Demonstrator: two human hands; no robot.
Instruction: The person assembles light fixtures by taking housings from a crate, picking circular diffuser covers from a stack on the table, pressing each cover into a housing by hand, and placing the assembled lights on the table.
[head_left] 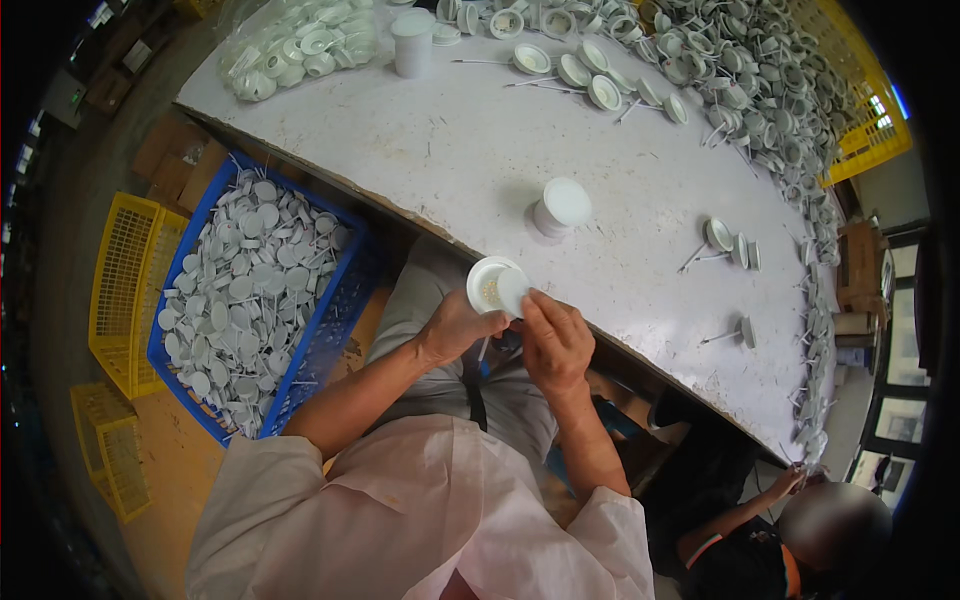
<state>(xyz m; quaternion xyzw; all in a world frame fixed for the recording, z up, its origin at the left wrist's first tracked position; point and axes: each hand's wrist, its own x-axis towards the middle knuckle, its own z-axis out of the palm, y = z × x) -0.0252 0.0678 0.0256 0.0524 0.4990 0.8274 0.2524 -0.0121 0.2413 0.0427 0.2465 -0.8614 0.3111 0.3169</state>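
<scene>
Just off the table's near edge, my left hand [457, 325] is closed around a white round lamp housing [484, 268]. Small yellowish dots show on the plate inside it, and a thin white wire seems to hang below. My right hand [558, 340] pinches a white round cover disc [513, 290] by its edge. That disc lies tilted over the right part of the housing's opening, leaving the left part uncovered. Beyond my hands, a stack of white discs [566, 202] stands on the white table [450, 180].
A blue crate [320, 330] full of finished-looking round lamps sits at left, beside yellow crates [125, 290]. Many wired housings [740, 85] are heaped along the far and right table edges. A bag of white parts [300, 45] lies far left. Another person [740, 550] sits at lower right.
</scene>
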